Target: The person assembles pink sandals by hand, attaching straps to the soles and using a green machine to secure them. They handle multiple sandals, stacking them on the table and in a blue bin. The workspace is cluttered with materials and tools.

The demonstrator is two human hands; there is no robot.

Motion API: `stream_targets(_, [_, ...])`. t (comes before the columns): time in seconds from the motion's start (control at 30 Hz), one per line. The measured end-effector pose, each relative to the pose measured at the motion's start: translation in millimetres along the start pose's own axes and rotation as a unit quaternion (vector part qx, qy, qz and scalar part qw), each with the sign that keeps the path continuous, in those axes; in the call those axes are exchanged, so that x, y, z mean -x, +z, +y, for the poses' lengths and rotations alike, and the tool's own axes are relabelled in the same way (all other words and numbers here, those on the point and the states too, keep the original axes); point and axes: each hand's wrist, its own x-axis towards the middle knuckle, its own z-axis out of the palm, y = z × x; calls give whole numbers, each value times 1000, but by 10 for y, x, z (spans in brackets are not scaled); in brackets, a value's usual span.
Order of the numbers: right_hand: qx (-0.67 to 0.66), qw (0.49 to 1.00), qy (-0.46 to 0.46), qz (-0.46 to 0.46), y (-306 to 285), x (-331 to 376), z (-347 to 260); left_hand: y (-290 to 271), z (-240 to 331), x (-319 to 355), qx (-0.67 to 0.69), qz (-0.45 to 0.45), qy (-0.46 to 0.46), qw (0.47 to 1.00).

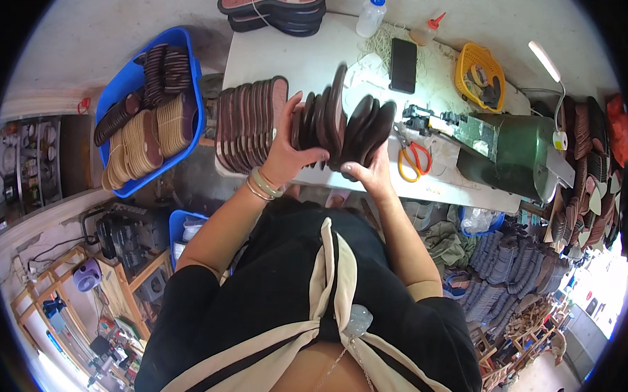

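Both my hands grip a fanned bunch of dark brown shoe soles [325, 120] above the table's front edge. My left hand [290, 150] is closed around the bunch's left side, its thumb across the front. My right hand [373, 172] clasps the right side, thumb also in front. One sole stands up higher than the others, and a gap opens between the left and right parts of the bunch. Just left of my left hand, a row of similar soles [247, 124] stands on edge on the white table [298, 54]. The fingers behind the bunch are mostly hidden.
Scissors [413, 160] with orange-red handles lie right of my right hand, beside a green sewing machine [512, 158]. A phone [403, 66], a bottle [371, 18] and a yellow basket [463, 77] are farther back. A blue crate [200, 102] of soles stands left.
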Motion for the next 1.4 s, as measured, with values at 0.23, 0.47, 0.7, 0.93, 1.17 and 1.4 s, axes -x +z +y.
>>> stream_targets(0.23, [43,993,-83,-78,32,336,35,-62,-325,419,7,-115,-29,993])
stream_targets(0.47, [5,997,-69,-35,57,382,-81,49,-241,442,17,-117,-55,991])
stream_targets(0.7, [39,997,-66,-33,21,363,6,55,-345,389,50,-146,-117,981])
stream_targets(0.93, [38,998,45,-28,-31,343,237,48,-500,211,-26,-184,-86,979])
stream_targets(1.17, [-110,987,117,-10,6,-66,42,250,-440,-3,-4,22,-165,986])
stream_targets(1.4, [-28,959,276,64,63,-338,746,67,-1111,-150,-138,155,-297,932])
